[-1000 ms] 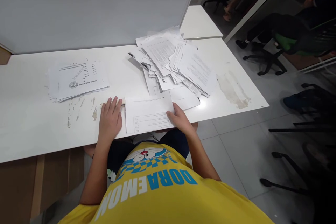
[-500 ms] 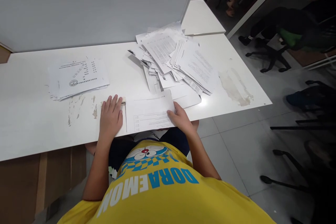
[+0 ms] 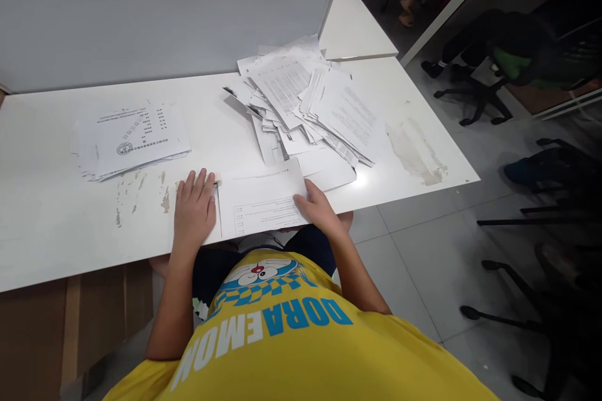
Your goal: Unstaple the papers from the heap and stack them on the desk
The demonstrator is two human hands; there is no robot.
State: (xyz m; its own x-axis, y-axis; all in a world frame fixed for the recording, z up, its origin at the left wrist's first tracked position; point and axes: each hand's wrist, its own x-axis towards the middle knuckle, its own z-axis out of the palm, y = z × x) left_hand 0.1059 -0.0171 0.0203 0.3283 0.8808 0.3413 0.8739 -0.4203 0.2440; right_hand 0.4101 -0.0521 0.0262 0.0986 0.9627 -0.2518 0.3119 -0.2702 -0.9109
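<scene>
Near the table's front edge a printed sheet of paper (image 3: 263, 200) lies in front of me, with text lines and a small box at its lower part. My right hand (image 3: 320, 205) holds its right edge, thumb on top and fingers underneath. Just left of the sheet, my left hand (image 3: 194, 210) lies flat with fingers stretched out. A pale, thin strip (image 3: 217, 179) pokes out from under its fingertips; most of it is hidden. Beyond the sheet sits a messy heap of papers (image 3: 282, 88), some overlapping at angles.
A neater paper stack (image 3: 134, 138) with a round stamp lies on the left of the white table (image 3: 42, 213). A grey partition (image 3: 155, 6) stands along the back. Peeled patches mark the tabletop. Office chairs (image 3: 475, 100) and seated people's legs are on the right.
The whole view has shifted slightly, so everything sits a little further left. Both hands and the sheet otherwise stay in place.
</scene>
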